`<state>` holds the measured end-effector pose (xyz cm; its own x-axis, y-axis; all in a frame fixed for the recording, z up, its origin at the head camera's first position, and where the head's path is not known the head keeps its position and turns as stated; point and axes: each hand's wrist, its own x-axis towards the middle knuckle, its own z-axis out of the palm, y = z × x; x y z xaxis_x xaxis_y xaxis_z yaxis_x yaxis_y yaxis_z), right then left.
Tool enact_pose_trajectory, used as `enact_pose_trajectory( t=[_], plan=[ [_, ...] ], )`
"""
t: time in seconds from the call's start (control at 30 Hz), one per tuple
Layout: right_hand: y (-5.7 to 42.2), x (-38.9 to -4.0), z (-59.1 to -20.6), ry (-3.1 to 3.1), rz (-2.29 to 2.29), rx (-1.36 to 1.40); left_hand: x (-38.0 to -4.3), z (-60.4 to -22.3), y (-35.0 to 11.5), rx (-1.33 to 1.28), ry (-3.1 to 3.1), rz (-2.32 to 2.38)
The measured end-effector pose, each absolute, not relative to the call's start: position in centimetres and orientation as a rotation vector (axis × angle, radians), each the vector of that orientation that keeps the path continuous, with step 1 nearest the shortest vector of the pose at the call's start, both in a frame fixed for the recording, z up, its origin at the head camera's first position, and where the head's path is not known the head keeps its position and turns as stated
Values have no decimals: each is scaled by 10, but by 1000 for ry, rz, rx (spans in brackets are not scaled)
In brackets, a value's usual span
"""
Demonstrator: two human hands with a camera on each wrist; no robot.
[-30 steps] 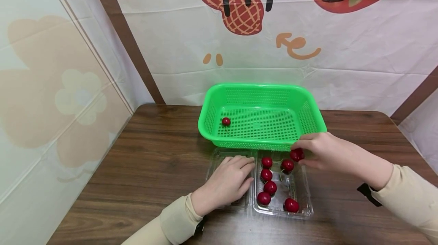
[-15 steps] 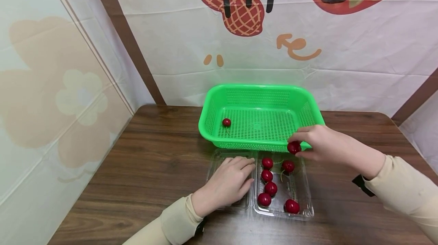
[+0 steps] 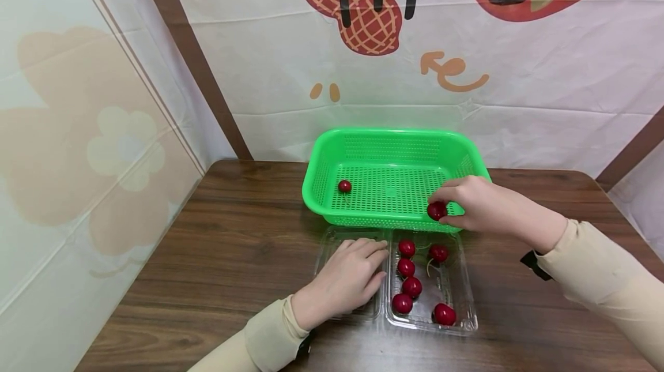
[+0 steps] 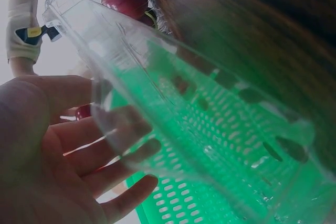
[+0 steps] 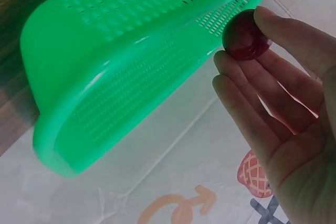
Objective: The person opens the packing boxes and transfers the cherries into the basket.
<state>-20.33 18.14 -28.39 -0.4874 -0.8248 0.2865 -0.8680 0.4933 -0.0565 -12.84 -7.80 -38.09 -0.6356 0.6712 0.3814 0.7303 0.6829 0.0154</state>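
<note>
1 round, glossy dark-red cherry (image 3: pixel 437 211), pinched in the right hand (image 3: pixel 479 209), hangs at the rectangular green plastic basket's (image 3: pixel 399 131) near rim; the left hand (image 3: pixel 343 280) lies loosely extended.

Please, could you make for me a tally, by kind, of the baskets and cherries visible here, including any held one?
Green basket: 1
Red cherries: 8 (6 in the clear container, 1 in the basket, 1 held by the right hand)
Total: 9

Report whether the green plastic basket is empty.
Not empty: the head view shows one round red cherry lying inside the green plastic basket.
</note>
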Motion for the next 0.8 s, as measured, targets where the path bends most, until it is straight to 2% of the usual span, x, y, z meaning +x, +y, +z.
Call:
enact_pose_trajectory(
  t=[0.8],
  plan=[
    [155,-236,-277,-2579,323,1486,-128,-380,-78,-1100,-2546,-226]
  ],
)
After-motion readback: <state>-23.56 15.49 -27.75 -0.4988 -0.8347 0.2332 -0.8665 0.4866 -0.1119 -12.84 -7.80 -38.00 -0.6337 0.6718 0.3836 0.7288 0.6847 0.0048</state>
